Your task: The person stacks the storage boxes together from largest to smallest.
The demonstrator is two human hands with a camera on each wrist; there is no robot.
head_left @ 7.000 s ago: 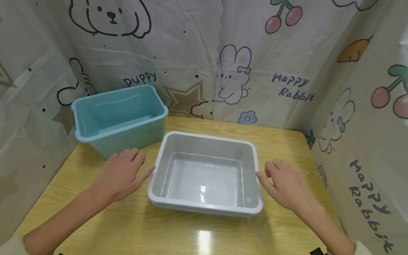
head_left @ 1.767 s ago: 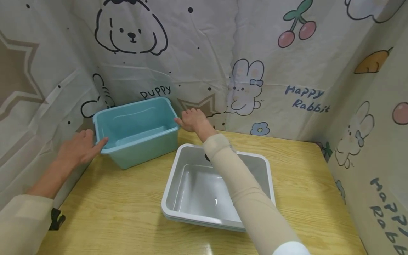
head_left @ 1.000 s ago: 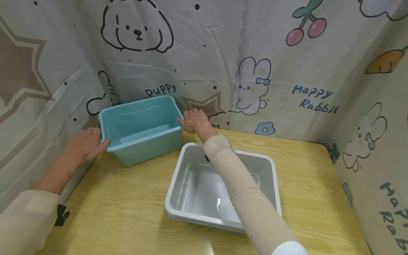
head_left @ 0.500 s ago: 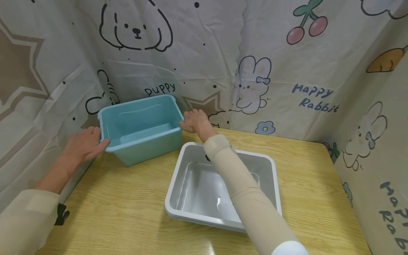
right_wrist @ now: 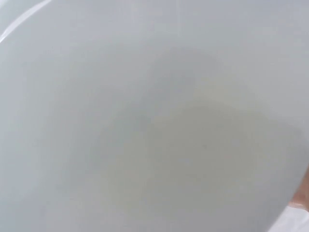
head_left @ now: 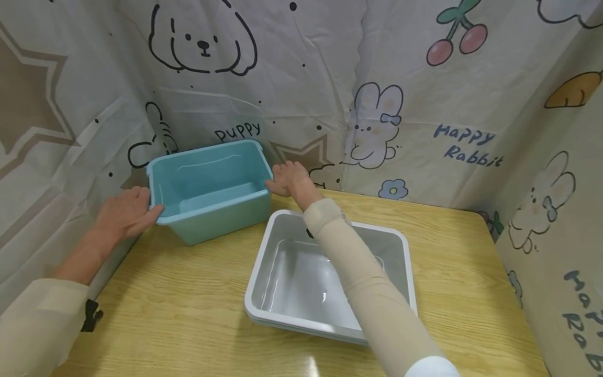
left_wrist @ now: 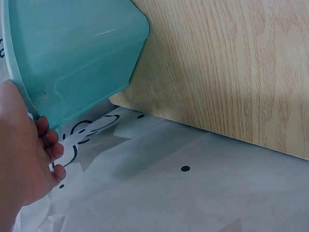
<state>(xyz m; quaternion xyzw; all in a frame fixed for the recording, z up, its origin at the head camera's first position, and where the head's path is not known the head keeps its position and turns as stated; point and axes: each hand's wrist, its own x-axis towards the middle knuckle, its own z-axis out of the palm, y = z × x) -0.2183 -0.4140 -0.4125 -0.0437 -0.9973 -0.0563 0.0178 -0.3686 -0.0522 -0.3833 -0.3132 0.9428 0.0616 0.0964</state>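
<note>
The step in hand appears to be taking a two-ended hold on the teal bin (head_left: pixel 221 217), which stands upright at ten o'clock on the table (head_left: pixel 174 293). The left hand (head_left: pixel 123 212) grips its rim at nine o'clock, thumb on top and fingers curled beneath. The right hand (head_left: pixel 291 180) is similarly bent on the rim at three o'clock, though its fingertips are hidden. A next move would probably call for even force from both ends to keep the bin level.

Room is tight behind: the cloth backdrop (head_left: pixel 306 99) rises close by at twelve o'clock, and the table's edge is near at nine. The grey basin (head_left: pixel 301 277) sits just beside at four o'clock, with the right sleeve (head_left: pixel 372 288) crossing above it. Bare wood lies open toward six and seven o'clock.
</note>
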